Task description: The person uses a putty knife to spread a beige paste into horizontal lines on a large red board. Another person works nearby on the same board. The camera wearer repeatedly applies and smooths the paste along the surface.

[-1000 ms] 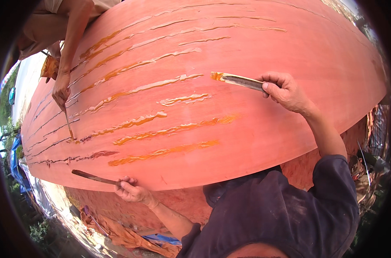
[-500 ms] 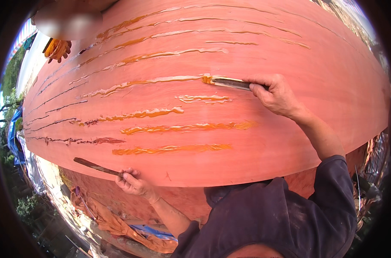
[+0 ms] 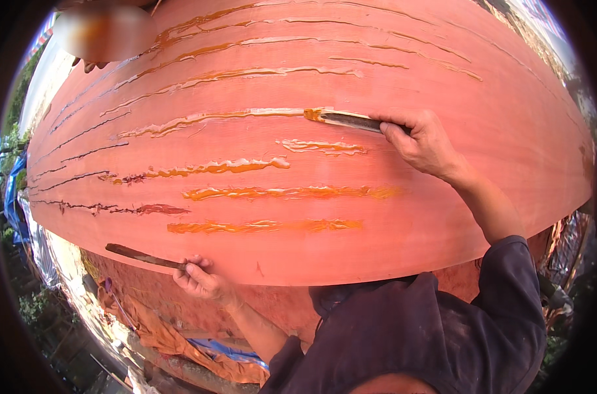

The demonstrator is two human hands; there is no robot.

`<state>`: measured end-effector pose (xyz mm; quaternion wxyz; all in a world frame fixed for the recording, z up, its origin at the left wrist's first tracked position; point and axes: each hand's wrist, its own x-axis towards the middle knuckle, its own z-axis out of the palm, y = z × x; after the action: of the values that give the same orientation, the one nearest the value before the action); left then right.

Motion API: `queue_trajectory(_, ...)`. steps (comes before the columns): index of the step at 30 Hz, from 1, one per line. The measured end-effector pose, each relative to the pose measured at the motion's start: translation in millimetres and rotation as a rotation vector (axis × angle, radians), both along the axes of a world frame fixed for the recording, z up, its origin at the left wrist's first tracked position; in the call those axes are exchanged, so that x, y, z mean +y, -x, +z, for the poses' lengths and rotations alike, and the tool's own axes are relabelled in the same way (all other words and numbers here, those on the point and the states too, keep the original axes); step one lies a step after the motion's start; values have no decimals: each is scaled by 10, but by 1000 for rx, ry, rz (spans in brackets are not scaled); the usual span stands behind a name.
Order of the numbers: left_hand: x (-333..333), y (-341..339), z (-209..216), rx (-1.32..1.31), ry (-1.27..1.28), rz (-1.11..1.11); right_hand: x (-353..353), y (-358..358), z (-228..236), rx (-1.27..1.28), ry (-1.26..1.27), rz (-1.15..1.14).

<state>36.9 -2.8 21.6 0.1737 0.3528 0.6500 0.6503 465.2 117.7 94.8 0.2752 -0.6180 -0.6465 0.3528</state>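
My right hand (image 3: 422,146) is closed around the handle of a narrow, flat putty knife (image 3: 352,121). Orange paste coats its tip, which touches the large curved salmon-red surface (image 3: 456,217) at the right part of a long paste-filled seam (image 3: 213,119). Lower left, my left hand (image 3: 203,281) pinches one end of a dark, flat, blade-like strip (image 3: 141,255). This strip points left, over the near edge of the surface. Between my hands lie thick bands of orange paste (image 3: 265,227), with rough, raised ridges.
Dark open cracks (image 3: 75,182) run along the left side of the surface. At the upper left, another person's hand (image 3: 91,64) shows partly beneath a blurred patch. Orange cloth (image 3: 174,341) and a blue sheet (image 3: 226,350) lie below the near edge.
The putty knife has shifted slightly left, its tip still on the seam. My left hand and the strip moved little. The orange-gloved hand at the upper left has moved up, mostly behind the blur.
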Motion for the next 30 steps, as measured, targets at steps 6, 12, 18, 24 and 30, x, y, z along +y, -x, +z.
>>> queue_trajectory(6,18,-37,28,-22,-10,12,-27,236,2,146,-19,84)
queue_trajectory(12,24,-23,-20,-1,-69,0,-310,-9,170,303,187,-17)
queue_trajectory(18,20,-9,-34,-34,-86,-14,-786,173,94,292,188,-95)
queue_trajectory(24,5,-7,-3,-10,-77,-61,-765,509,26,177,18,12)
queue_trajectory(30,-5,30,-67,-15,-111,-67,-663,730,21,74,18,-17)
